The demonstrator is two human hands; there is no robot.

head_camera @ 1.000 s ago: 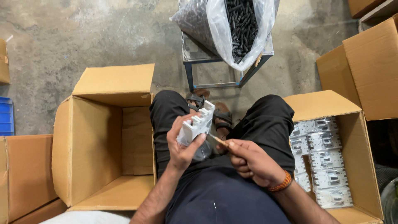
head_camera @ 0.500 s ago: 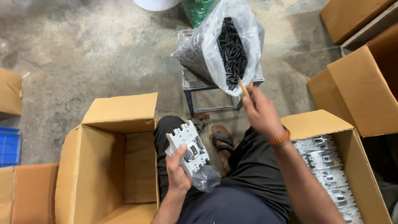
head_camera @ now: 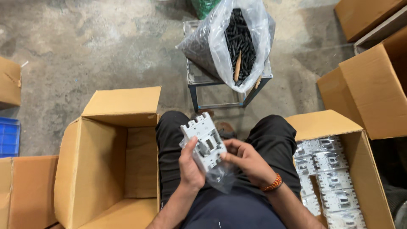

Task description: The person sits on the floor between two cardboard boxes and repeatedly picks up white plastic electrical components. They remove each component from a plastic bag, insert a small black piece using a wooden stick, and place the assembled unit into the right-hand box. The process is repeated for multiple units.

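The white plastic switch unit (head_camera: 204,140) sits at the lower middle of the frame, over the person's lap, tilted with its notched end pointing toward the top. A thin clear plastic bag (head_camera: 220,176) hangs around its lower end.

Head view: the left hand (head_camera: 190,166) is wrapped around the left side of the unit, thumb laid up along its face, so it grips the piece firmly. The right hand (head_camera: 246,160) comes in from the right with fingers curled; its fingertips press on the unit's lower right edge and on the bag, pinching there. An orange bead bracelet (head_camera: 272,183) circles the right wrist.

At the lower left of the frame stands an open cardboard box (head_camera: 97,169) with its flaps up. At the lower right another open carton (head_camera: 326,123) holds rows of similar white units in clear wrapping (head_camera: 324,165). At the top middle, a small metal stool (head_camera: 220,91) carries a clear sack of black screws (head_camera: 239,38), with a wooden stick (head_camera: 238,65) lying among them. A blue crate (head_camera: 8,136) shows at the left edge.
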